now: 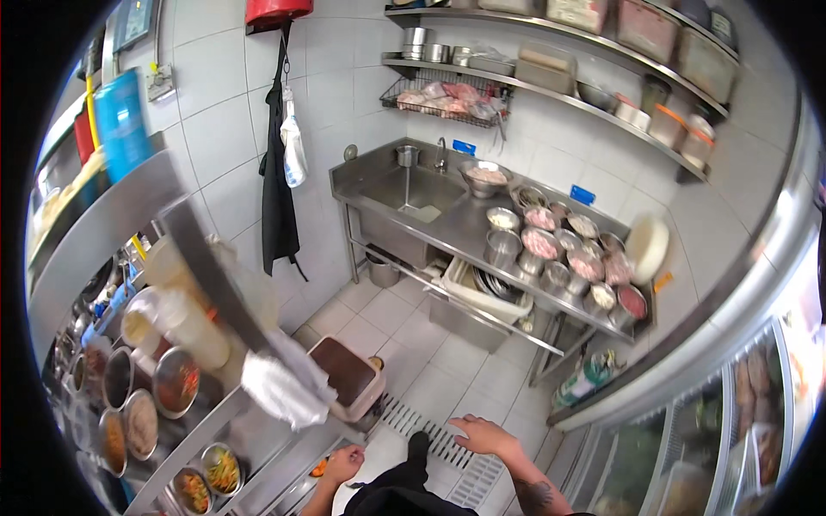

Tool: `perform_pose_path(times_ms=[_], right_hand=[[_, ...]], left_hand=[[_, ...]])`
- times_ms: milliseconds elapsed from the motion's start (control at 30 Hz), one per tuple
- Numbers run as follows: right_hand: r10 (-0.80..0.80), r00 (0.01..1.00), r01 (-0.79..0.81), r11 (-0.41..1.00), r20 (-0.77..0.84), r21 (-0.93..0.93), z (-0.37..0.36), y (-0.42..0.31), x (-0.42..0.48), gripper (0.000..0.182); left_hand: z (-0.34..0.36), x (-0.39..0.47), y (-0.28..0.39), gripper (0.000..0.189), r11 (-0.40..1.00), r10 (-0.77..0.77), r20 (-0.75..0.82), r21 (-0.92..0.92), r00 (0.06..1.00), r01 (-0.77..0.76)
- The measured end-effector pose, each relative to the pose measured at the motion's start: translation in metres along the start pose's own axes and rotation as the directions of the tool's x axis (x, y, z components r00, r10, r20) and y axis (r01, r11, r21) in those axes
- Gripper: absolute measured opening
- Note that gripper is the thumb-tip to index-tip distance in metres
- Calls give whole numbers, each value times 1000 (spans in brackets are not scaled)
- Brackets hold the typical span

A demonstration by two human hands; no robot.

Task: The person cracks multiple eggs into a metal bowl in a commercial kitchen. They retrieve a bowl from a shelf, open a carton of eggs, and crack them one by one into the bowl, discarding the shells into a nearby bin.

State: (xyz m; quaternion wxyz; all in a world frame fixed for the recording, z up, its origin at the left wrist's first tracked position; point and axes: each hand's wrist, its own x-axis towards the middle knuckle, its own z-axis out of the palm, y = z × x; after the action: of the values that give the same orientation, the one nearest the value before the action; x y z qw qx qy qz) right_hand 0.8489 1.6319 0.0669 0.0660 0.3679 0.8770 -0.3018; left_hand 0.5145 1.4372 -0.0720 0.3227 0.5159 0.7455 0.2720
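Note:
My left hand point(346, 463) hangs low beside the steel counter, its fingers curled in and no object visible in it. My right hand point(484, 436) reaches out over the floor with its fingers apart, holding nothing. Nearest my left hand are steel bowls of cut vegetables point(222, 468) and a bit of orange food. A white cloth or plastic bag point(284, 390) hangs on the counter's upright post. Below my right hand runs a slotted floor drain grate point(452, 445), with my dark shoe point(419, 445) at its edge.
Ahead stands a steel sink bench point(452, 222) crowded with metal pots of raw meat point(541, 245). A pink tub point(361, 393) of dark liquid sits on the floor. Glass-fronted refrigerators point(697, 438) line the right. A black apron point(277, 193) hangs on the tiled wall; loaded shelves point(548, 84) run above.

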Motion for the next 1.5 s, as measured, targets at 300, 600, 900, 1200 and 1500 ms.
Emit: perform_pose_path(times_ms=[300, 600, 900, 1200, 1500], right_hand=[[82, 993, -55, 961, -90, 270, -116, 145, 198, 46], [246, 896, -94, 919, -369, 383, -273, 288, 439, 33], [-55, 761, 367, 858, -646, 359, -629, 220, 701, 23], [-427, 562, 322, 902, -709, -288, -879, 75, 858, 22], [-402, 211, -244, 861, -891, -446, -1162, -8, 1060, 78]], left_hand=[[-11, 335, 100, 14, 976, 219, -119, 7, 969, -219], [-90, 617, 234, 18, 902, 413, -160, -61, 896, -427], [-161, 825, 229, 19, 946, 300, -166, -73, 939, -315], [-248, 1070, 180, 20, 875, 451, -27, -181, 892, -448], [-379, 1243, 172, 22, 849, 344, -77, -400, 936, -345]])
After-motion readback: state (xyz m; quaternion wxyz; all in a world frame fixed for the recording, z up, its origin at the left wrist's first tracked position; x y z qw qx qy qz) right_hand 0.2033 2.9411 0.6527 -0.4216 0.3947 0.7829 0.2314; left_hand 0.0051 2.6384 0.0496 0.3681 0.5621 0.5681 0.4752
